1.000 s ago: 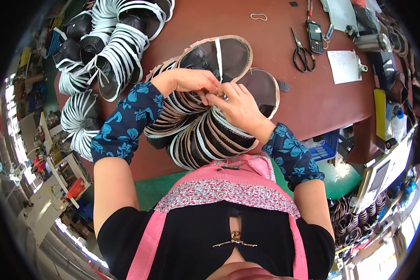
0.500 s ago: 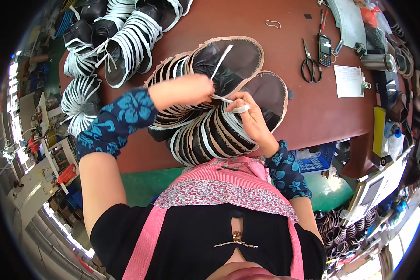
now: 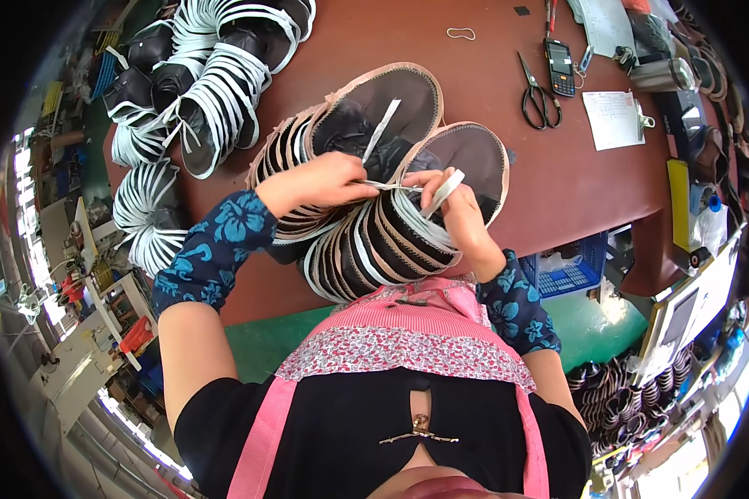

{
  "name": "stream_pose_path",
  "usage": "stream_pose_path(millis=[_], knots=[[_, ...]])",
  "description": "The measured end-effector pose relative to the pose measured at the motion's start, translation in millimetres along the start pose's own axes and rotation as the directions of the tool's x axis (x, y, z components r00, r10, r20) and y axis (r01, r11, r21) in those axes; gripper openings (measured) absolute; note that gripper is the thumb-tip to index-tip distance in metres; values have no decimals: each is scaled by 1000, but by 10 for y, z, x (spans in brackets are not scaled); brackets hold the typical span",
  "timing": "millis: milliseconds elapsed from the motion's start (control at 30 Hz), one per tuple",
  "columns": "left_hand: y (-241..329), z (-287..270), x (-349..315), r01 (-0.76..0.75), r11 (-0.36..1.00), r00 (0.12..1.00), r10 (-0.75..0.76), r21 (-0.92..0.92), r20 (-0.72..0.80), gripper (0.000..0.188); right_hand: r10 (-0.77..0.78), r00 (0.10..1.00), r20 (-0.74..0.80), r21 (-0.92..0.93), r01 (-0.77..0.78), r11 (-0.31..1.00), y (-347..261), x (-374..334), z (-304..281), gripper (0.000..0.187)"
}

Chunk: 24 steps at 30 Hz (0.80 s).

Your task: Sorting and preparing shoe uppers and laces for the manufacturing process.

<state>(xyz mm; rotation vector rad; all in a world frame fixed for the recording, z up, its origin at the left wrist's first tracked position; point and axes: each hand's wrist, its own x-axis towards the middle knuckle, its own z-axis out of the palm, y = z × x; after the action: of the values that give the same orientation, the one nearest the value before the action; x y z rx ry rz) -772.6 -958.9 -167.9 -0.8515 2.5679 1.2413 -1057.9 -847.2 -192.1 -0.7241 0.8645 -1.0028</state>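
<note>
Two bundles of nested dark shoe uppers with tan stitched edges lie side by side in front of me, the far bundle (image 3: 383, 91) and the near bundle (image 3: 474, 158). Over the gap between them, a white strip (image 3: 391, 186) runs from one hand to the other. My left hand (image 3: 329, 178) is closed, its fingertips pinching the strip above the far bundle. Above the near bundle, my right hand (image 3: 462, 216) is closed on the strip's other end, which loops up past its fingers. A loose white tail (image 3: 380, 133) of strip lies across the far bundle.
More bundles with white edges (image 3: 225, 79) are heaped at the far left of the brown table (image 3: 549, 195). Scissors (image 3: 539, 100), a handheld scanner (image 3: 561, 66), a clipboard with paper (image 3: 614, 121) and a metal flask (image 3: 664, 75) lie at the right. A blue crate (image 3: 572, 270) stands below the edge.
My left hand has drawn the strip taut toward the left, between the hands. My right fingers have shifted, and its loop of strip now stands higher. The whole view has swung slightly.
</note>
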Motion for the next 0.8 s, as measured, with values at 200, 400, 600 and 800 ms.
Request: stream_pose_path(millis=[200,400,600,800], knots=[[-225,-120,-179,76,964,996,-83,-254,-16,32,139,990,2,35,-139,990,122,-558,-244,74],[141,-542,80,-82,994,978,66,-72,-200,26,-195,976,94,96,186,978,-108,-157,-24,70],[-6,48,257,67,-152,885,-448,-986,129,49,221,864,453,-219,-132,967,-122,-383,625,67],[183,47,308,15,102,753,-656,-995,-56,39,292,882,371,-77,-284,956,-671,-1105,450,63]])
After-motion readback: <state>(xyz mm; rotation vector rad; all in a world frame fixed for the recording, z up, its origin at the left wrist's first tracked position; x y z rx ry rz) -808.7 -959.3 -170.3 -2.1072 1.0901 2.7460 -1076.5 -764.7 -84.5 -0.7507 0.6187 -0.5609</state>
